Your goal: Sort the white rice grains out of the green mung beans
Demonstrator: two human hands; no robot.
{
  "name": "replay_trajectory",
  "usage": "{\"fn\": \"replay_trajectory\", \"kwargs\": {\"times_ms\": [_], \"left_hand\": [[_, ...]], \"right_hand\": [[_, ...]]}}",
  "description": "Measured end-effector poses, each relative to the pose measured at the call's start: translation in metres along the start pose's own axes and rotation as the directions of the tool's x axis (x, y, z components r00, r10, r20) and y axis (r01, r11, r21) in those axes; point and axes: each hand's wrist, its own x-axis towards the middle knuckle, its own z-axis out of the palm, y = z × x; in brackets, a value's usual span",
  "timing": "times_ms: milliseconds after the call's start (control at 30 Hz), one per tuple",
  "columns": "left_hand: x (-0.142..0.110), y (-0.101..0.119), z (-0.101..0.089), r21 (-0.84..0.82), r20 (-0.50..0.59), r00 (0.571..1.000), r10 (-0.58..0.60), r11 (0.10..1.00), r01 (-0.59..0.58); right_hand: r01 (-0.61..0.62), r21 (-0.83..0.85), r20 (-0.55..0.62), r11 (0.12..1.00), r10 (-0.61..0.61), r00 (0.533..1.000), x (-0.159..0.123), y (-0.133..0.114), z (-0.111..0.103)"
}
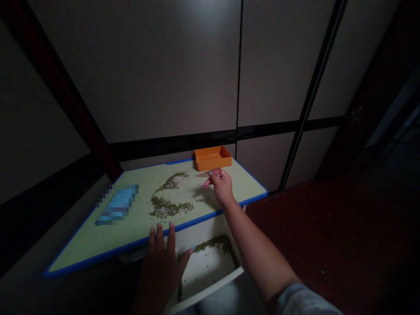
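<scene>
My right hand [222, 186] is raised over the right half of the board, pinching a thin, flat, pointed piece [204, 174] whose exact kind I cannot make out. To its left lie two heaps of small green beans mixed with whitish grains: a far heap [177, 180] and a near heap [167, 209]. A few loose beans trail from the near heap toward the right hand. My left hand [164, 258] is open, fingers spread, fingertips at the board's front edge. Beside it, below the board, an open white drawer-like tray [210, 286] has green beans along its inner edges.
The pale yellow board [88, 243] has a blue rim. An orange open box [213, 163] stands at its back right. On the left lies a blurred blue packet-like item [118, 204]. Cabinet panels [173, 78] rise right behind, and dark red floor [315, 232] shows at right.
</scene>
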Motion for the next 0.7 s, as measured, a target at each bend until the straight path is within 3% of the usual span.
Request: {"fn": "replay_trajectory", "kwargs": {"times_ms": [133,300,533,600,700], "left_hand": [[0.001,0.002,-0.003,-0.009,0.01,1.0,-0.017,1.0,0.017],[0.002,0.005,-0.008,-0.02,0.051,0.998,-0.04,0.999,0.041],[0.003,0.008,-0.013,-0.036,0.099,0.993,-0.068,0.997,0.072],[0.003,0.009,-0.014,-0.035,0.111,0.991,-0.071,0.997,0.075],[0.003,0.009,-0.015,-0.033,0.114,0.991,-0.077,0.996,0.081]], "right_hand": [[0.015,-0.204,0.113,0.979,0.008,0.994,-0.005,0.001,0.005],[0.163,-0.425,0.136,0.891,-0.115,0.984,-0.008,-0.004,0.008],[0.216,-0.523,-0.019,0.825,-0.264,0.964,-0.004,-0.002,0.002],[0.198,-0.501,-0.012,0.843,-0.235,0.972,-0.002,0.004,-0.001],[0.094,-0.466,0.015,0.88,-0.098,0.995,-0.001,0.014,-0.005]]}}
